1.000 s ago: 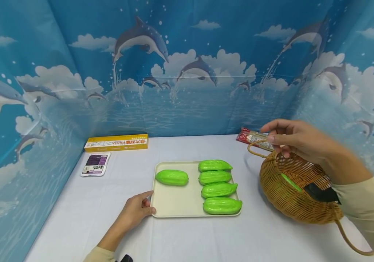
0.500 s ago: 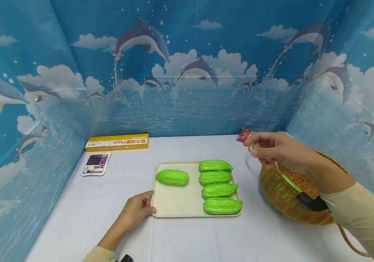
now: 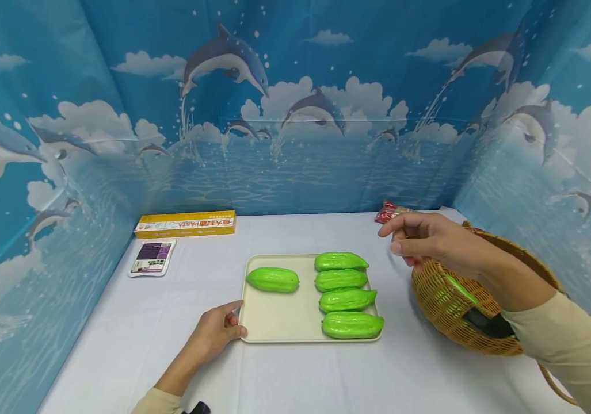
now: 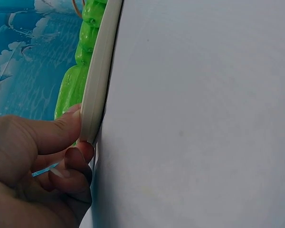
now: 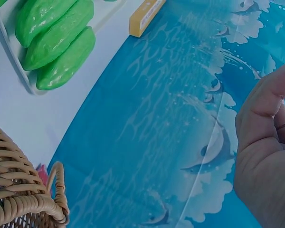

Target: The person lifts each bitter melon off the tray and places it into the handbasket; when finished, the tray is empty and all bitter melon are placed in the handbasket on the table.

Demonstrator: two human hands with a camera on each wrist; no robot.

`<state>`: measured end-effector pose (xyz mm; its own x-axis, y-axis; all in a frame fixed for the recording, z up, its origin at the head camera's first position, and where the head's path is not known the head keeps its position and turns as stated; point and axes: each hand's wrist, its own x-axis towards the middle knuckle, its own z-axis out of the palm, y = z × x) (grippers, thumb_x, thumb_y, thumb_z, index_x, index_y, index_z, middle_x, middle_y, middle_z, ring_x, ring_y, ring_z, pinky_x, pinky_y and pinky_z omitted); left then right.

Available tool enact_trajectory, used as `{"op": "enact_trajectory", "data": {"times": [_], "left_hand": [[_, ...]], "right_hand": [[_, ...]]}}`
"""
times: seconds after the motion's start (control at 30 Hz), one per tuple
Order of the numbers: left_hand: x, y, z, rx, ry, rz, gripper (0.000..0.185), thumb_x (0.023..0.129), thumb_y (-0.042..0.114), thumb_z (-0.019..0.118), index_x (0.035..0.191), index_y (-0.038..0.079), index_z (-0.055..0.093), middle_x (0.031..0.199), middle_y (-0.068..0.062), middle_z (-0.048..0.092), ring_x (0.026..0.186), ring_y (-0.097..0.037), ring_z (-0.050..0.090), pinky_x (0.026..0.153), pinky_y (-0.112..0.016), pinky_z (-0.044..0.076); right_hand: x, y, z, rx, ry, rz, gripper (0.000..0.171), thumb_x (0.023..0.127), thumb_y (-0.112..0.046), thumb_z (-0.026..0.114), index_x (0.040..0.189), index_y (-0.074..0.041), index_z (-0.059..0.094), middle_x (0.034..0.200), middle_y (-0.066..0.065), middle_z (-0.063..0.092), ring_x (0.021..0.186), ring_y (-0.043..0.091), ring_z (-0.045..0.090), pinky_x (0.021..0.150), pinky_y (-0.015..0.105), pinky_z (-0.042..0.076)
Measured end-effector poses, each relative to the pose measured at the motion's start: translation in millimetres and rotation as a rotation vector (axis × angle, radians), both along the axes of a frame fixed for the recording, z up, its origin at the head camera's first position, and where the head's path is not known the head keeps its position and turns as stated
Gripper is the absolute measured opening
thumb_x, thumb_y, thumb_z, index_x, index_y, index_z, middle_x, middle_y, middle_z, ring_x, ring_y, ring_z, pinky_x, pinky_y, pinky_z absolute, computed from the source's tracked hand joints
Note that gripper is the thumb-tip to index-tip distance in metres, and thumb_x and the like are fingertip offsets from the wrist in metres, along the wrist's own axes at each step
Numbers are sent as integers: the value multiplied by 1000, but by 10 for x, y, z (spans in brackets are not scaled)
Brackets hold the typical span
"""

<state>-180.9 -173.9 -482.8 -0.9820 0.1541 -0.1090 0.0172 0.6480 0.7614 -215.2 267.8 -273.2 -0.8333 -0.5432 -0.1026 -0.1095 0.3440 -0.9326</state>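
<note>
My left hand (image 3: 213, 334) pinches the left rim of a cream tray (image 3: 282, 322). In the left wrist view the thumb lies over the tray's edge (image 4: 97, 80) and fingertips touch it from below. One ridged, bright green gourd-like vegetable (image 3: 273, 280) lies at the tray's upper left; several more, such as this one (image 3: 351, 325), form a column along its right side. My right hand (image 3: 432, 244) hovers between the tray and a wicker basket (image 3: 440, 305), fingers loosely bent, holding nothing. Something green (image 3: 462, 288) shows in the basket, partly hidden by my right forearm.
A yellow pasta box (image 3: 185, 225) lies at the back left, with a white-and-purple packet (image 3: 152, 258) in front. Behind my right hand is a red packet (image 3: 387, 212). A dolphin-print curtain (image 3: 295, 167) encloses the back and sides. The basket's handle (image 5: 59, 185) stands near its rim.
My right hand has moved left and slightly down, away from over the basket. The basket's near handle appears a little further left. My left hand and the tray stay put.
</note>
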Motion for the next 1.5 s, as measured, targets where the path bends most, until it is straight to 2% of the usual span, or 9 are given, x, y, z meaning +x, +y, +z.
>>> {"op": "enact_trajectory", "data": {"times": [0.23,0.43,0.63,0.8,0.9,1.03,1.17,1.37,1.5], "left_hand": [[-2,0,-19,1,10,0,65,79,8,85,138,-3,60,79,2,54,70,-13,49,63,-25,42],[4,7,-21,12,5,4,65,79,7,86,138,-4,59,78,2,54,69,-13,49,62,-25,42],[12,2,3,1,3,2,66,79,8,86,138,-3,59,79,2,55,70,-13,49,62,-25,42],[10,-9,22,-11,23,1,65,79,9,86,138,-3,59,79,2,55,70,-13,49,62,-25,42],[12,-9,19,-9,22,2,65,79,9,86,138,-3,60,79,3,55,69,-12,49,62,-25,42],[8,-7,3,-4,9,7,66,79,9,86,138,-3,59,78,3,55,70,-13,49,62,-25,42],[7,-10,-8,-6,5,-1,66,79,9,86,138,-4,59,79,2,55,70,-13,49,63,-25,42],[-12,-15,-14,-8,8,-3,66,79,9,86,138,-3,59,79,3,55,70,-13,50,63,-25,42],[-16,-17,-19,-9,14,-6,66,80,9,86,138,-3,59,78,3,56,70,-12,50,64,-25,43]], "right_hand": [[-34,-57,3,7,-35,-3,31,103,-16,63,131,-5,56,88,9,54,67,23,53,58,35,54],[-79,-162,-38,4,-33,-11,33,102,-16,63,132,-5,56,92,11,56,73,24,56,63,36,57],[-136,-359,-113,-55,-22,-40,37,102,-16,64,135,-2,53,101,13,58,81,26,59,71,37,58],[-191,-584,-253,-155,-81,-65,39,101,-13,65,137,-4,52,107,8,63,92,22,63,84,40,58],[-224,-720,-357,-178,-112,-69,43,99,-13,67,139,-5,51,117,11,61,105,23,63,92,42,55],[-280,-893,-481,-177,-144,-76,52,98,-15,68,144,-5,47,135,17,53,123,32,55,104,49,48],[-350,-1047,-594,-175,-197,-65,58,98,-16,67,149,-8,42,147,17,47,135,36,47,112,53,40],[-480,-1265,-783,-157,-260,-69,61,95,-18,72,149,-12,43,146,15,46,132,33,51,111,50,40],[-554,-1391,-914,-131,-295,-74,63,91,-17,74,148,-13,45,143,15,48,125,31,56,112,53,39]]}}
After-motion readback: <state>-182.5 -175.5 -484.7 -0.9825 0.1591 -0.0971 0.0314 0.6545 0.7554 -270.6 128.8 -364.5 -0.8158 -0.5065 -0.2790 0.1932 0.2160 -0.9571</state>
